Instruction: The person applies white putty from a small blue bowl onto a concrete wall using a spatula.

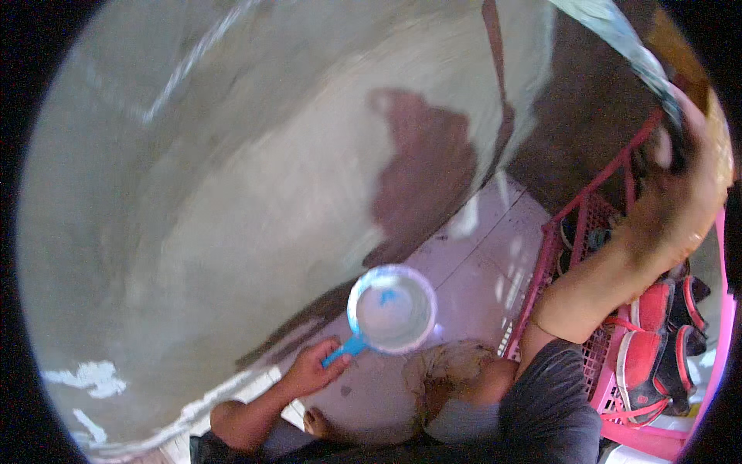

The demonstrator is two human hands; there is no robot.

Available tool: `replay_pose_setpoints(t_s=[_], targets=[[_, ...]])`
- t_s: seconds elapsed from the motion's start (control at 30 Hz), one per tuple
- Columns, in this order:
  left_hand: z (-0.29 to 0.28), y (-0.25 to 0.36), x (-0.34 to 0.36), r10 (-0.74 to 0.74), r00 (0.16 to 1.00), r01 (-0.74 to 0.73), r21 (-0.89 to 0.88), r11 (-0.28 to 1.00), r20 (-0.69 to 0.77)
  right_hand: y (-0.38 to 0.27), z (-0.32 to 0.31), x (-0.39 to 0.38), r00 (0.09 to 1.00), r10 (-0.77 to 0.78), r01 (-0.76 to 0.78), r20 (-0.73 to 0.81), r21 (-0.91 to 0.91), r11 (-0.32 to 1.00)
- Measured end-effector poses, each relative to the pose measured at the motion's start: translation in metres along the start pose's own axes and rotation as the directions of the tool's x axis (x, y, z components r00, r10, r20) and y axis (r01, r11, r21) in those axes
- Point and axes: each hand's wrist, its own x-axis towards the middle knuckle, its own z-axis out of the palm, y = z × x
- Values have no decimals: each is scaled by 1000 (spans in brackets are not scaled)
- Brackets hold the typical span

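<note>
My left hand (319,363) grips the blue handle of a small round dipper (390,315), which is pale inside with a blue mark and is held over the tiled floor. My right hand (684,147) is raised at the upper right, its fingers closed at a pale and dark edge; what they hold is unclear. In front of me a large grey cement surface (201,232) carries dark wet patches and a few white patches.
A pink plastic rack (568,216) with red and black footwear (649,356) stands at the right, under my right arm. Pale tiles (487,255) form the floor below the cement surface. My bare foot shows near the lower middle.
</note>
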Motion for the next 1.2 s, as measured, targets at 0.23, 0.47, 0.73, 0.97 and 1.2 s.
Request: replay_pose_setpoints(t_s=[0.23, 0.47, 0.73, 0.97, 1.2], targets=[[-12, 22, -7, 165, 983, -169, -44, 985, -79, -54, -31, -9, 739, -312, -149, 597, 597, 788], [-14, 30, -11, 105, 992, -111, -105, 988, -69, -108, 7, -32, 125, -452, -200, 883, 469, 861], [-14, 32, -12, 105, 992, -115, -137, 984, -75, -166, 51, -95, -71, -497, 83, 865, 502, 861], [-14, 25, -9, 81, 993, -98, -222, 970, -85, -185, 61, -134, -169, -534, 76, 828, 552, 831], [-11, 20, -7, 78, 986, -112, -237, 965, -148, -189, 51, -143, -151, -616, -14, 773, 622, 783]])
